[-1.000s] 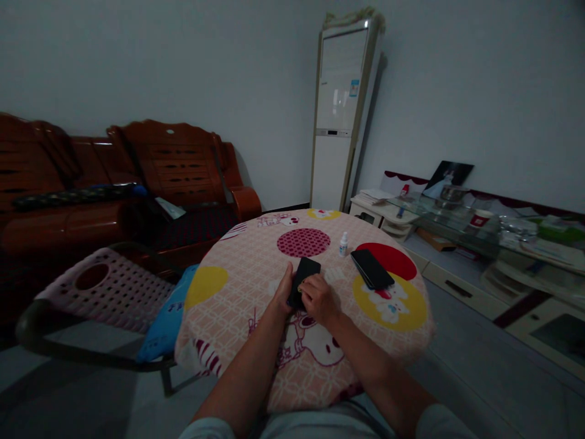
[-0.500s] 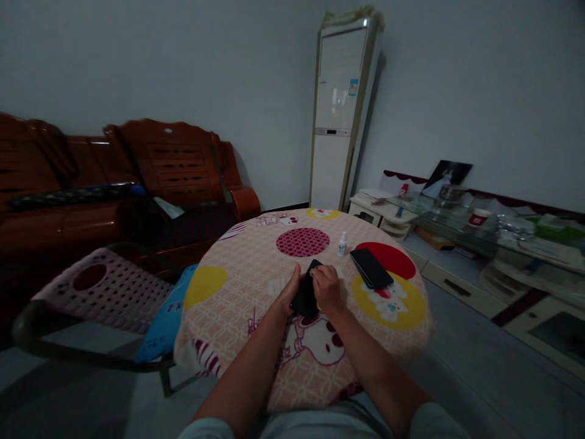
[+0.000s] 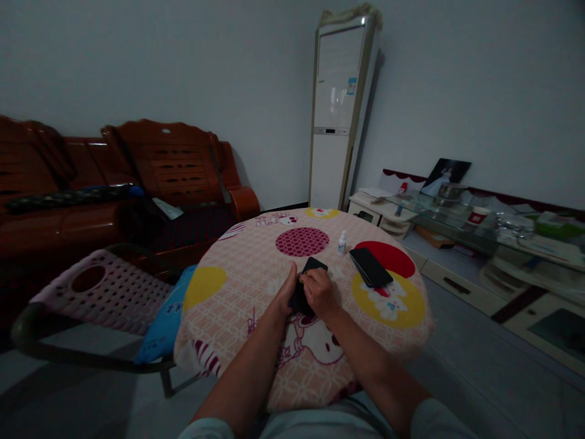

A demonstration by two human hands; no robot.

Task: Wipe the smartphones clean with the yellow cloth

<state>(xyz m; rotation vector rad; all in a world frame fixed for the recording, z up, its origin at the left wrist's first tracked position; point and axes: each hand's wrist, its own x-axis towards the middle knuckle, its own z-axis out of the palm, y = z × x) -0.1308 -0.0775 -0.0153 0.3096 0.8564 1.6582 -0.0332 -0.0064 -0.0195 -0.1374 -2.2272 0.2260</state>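
Observation:
A black smartphone (image 3: pixel 298 300) lies in front of me at the near part of the round table, its far end showing beyond my fingers. My left hand (image 3: pixel 285 294) grips it along the left edge, thumb pointing up and away. Over the phone's face is my right hand (image 3: pixel 322 294), its fingers bent and pressed together on the surface. Whatever those fingers pinch, if anything, is hidden. Beyond my right hand stands a small white bottle (image 3: pixel 342 243), upright. A black wallet-like case (image 3: pixel 370 267) lies flat to the right of it.
A patterned cloth (image 3: pixel 247 268) covers the round table. At left stand a woven chair (image 3: pixel 114 292) with a blue cushion (image 3: pixel 167 320) and a wooden sofa (image 3: pixel 173 152). A tall air conditioner (image 3: pixel 331 171) stands behind. On the right, a glass-topped cabinet (image 3: pixel 452 213) holds several items.
My right hand has slid left and slightly nearer across the phone, uncovering more of its far right corner. My left hand keeps its hold; the bottle and the case stay in place.

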